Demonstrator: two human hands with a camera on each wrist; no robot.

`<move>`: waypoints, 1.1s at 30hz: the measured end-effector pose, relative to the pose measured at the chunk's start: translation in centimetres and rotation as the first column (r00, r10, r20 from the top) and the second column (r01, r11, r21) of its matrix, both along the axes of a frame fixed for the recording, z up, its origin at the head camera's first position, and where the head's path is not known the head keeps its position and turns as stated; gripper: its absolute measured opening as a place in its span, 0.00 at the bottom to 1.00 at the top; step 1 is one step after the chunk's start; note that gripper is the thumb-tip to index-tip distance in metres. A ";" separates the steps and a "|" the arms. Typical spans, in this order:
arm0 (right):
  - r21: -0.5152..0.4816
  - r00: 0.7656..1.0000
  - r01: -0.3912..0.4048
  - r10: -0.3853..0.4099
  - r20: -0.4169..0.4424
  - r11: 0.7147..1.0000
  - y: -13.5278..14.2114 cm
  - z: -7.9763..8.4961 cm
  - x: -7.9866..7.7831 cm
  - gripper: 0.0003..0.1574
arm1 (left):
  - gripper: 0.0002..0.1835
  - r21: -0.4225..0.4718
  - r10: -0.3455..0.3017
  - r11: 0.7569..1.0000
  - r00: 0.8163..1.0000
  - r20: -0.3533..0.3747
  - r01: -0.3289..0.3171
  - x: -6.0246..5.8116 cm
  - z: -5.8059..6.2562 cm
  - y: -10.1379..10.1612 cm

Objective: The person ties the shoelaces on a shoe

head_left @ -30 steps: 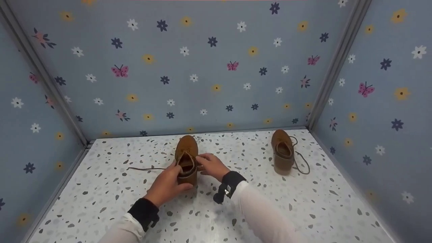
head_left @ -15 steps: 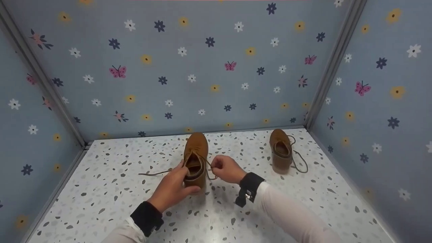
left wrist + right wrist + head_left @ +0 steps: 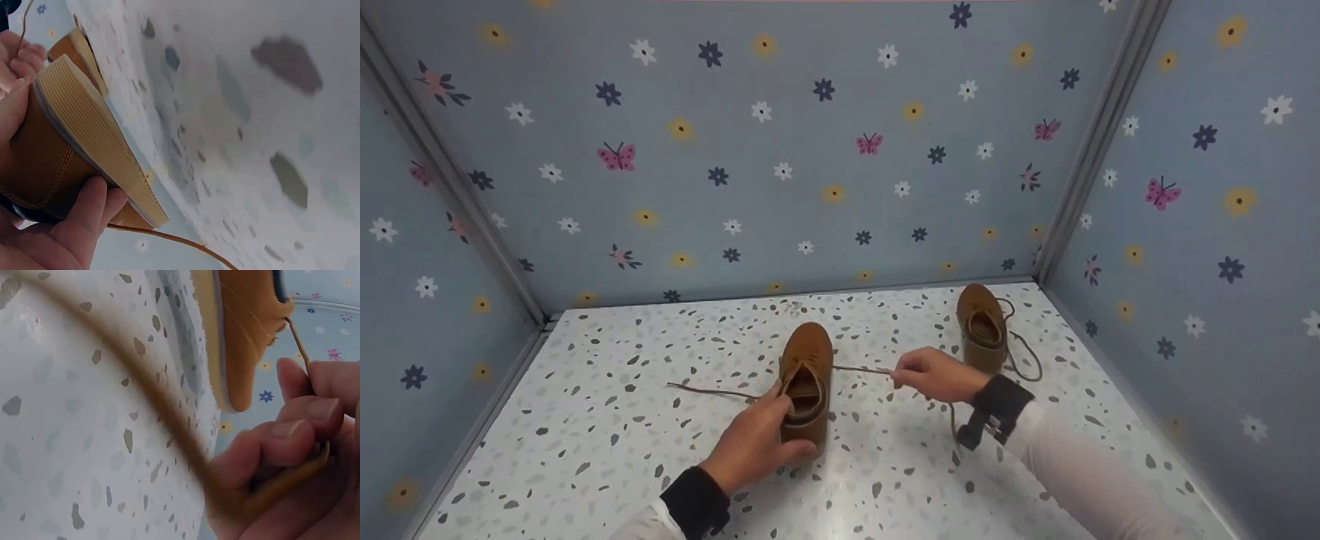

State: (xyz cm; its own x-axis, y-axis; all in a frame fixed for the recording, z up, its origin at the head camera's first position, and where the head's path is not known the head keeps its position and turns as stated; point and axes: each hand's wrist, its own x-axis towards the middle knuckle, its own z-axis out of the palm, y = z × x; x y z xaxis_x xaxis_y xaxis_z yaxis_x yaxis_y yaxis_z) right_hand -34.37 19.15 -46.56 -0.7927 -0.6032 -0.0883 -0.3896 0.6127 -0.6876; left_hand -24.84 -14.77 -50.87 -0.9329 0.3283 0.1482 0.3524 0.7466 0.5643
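Note:
My left hand [image 3: 757, 435] grips a brown lace-up shoe [image 3: 808, 341], its toe pointing at the back wall. Fingers lie along the left side and the thumb is at the heel; the left wrist view shows them by the ribbed pale sole [image 3: 90, 118]. To the right, my right hand [image 3: 937, 373] pinches the shoe's right lace [image 3: 862, 369], which runs taut from the eyelets. The lace's loose end [image 3: 152, 394] passes through the curled fingers and hangs down. The left lace [image 3: 712, 391] trails out leftward across the floor.
A matching brown shoe [image 3: 976, 300] stands at the back right, its lace [image 3: 1024, 356] looped beside it; my right wrist partly overlaps its heel. Blue flower-patterned panels [image 3: 810, 150] enclose the speckled white surface [image 3: 607, 420] at the back and both sides.
My right hand has left the shoe's side, taken the right lace and drawn it out to the right. The gripped shoe has shifted right and, lately, closer to me.

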 end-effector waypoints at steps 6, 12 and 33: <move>-0.002 0.991 0.062 -0.062 -0.119 0.998 1.6 0.3 0.6 0.16 | 0.25 0.001 -0.043 0.999 0.999 0.021 0.043 0.6 -1.3 2.0; 0.080 0.973 0.125 -0.107 -0.207 0.989 2.0 -0.7 0.6 0.14 | 0.28 -0.041 -0.044 0.998 0.998 0.035 0.046 0.8 -2.1 3.8; 0.106 0.965 0.116 -0.087 -0.247 0.988 2.6 -0.7 0.5 0.16 | 0.44 -0.085 -0.118 0.988 0.981 0.156 0.132 -3.1 2.7 0.6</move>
